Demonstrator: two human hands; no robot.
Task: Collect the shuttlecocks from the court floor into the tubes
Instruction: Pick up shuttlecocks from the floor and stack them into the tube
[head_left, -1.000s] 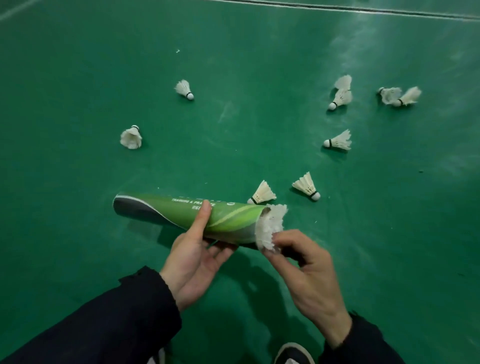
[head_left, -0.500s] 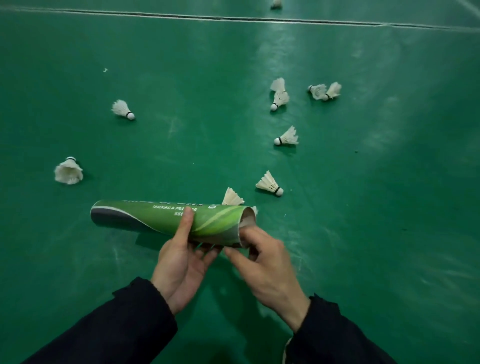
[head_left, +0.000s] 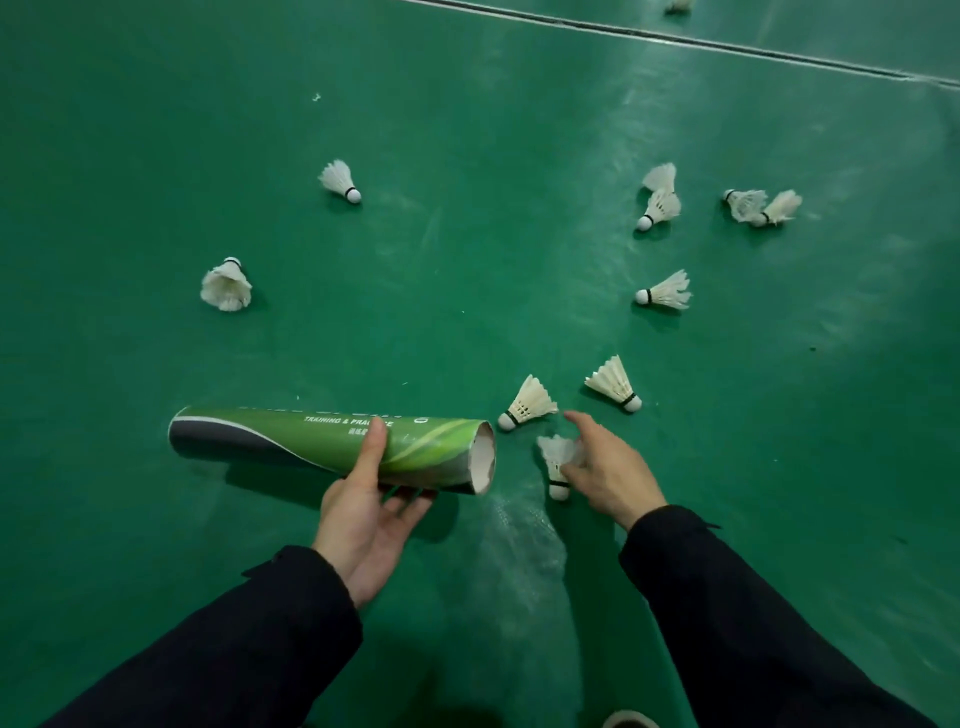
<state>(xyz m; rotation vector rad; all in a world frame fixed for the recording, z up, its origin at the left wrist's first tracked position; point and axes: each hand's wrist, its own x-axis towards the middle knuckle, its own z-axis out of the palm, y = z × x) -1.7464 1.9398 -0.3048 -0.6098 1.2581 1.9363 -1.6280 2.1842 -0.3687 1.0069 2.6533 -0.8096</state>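
The left hand (head_left: 363, 514) holds the green tube (head_left: 332, 447) on its side above the green floor (head_left: 467, 260), thumb on top and fingers curled under, with the open end facing right and white feathers just inside. The right hand (head_left: 605, 470) has its fingers spread and touches a shuttlecock (head_left: 556, 462) lying by the tube's mouth, but I cannot tell if it pinches it. 2 more shuttlecocks (head_left: 527, 404) lie just past the fingers, and others are scattered farther off.
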